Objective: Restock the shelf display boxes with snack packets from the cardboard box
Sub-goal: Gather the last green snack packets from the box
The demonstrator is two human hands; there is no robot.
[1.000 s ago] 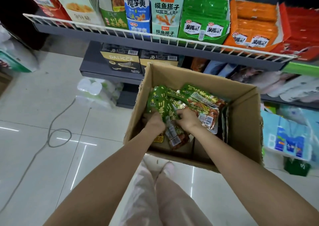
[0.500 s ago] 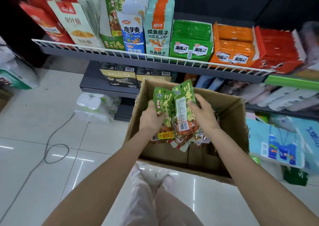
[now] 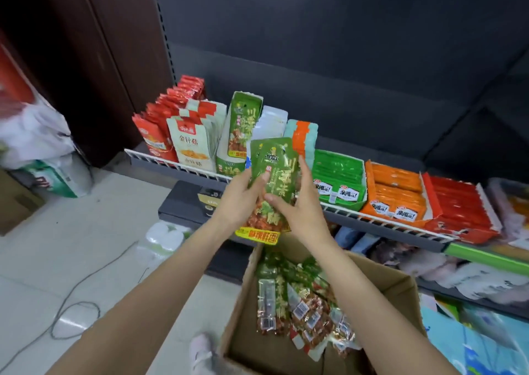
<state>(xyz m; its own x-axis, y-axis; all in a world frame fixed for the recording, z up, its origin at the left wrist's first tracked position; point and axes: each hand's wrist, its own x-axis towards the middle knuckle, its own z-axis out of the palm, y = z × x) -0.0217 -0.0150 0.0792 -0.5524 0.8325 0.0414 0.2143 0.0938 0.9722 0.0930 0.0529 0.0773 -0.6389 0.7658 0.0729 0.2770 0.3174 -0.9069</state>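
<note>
1. Snack packets fill my view, but going by size the shelf (image 3: 286, 184) comes first: a grey shelf with a white wire rail along its front, running from the far left down to the near right.
2. Next is the cardboard box (image 3: 395, 286), open-topped, sitting near me on the right below the shelf, with loose green and red snack packets (image 3: 297, 303) lying in it.
3. On the shelf, display boxes stand in a row: a red display box (image 3: 469, 220) at the right end, an orange display box (image 3: 395, 191) to its left, then a green display box (image 3: 339, 178).
4. Further left stand upright packs: teal-and-orange packets (image 3: 306, 137), white pouches (image 3: 272, 123), a tall green display box (image 3: 229, 163) with a matching green packet upright in it, beige mushroom packets (image 3: 189, 143) and red packets (image 3: 156, 134) at the far left.
5. A grey cable (image 3: 74, 306) loops across the white floor tiles at my near left.
6. My left hand (image 3: 242, 200) and right hand (image 3: 297, 203) are close together, both gripping a small stack of green snack packets in hand (image 3: 274, 174), held upright above the cardboard box and in front of the shelf rail, just near the tall green display box.
7. My left thumb lies across the front of the stack; my right fingers wrap its right edge.
</note>
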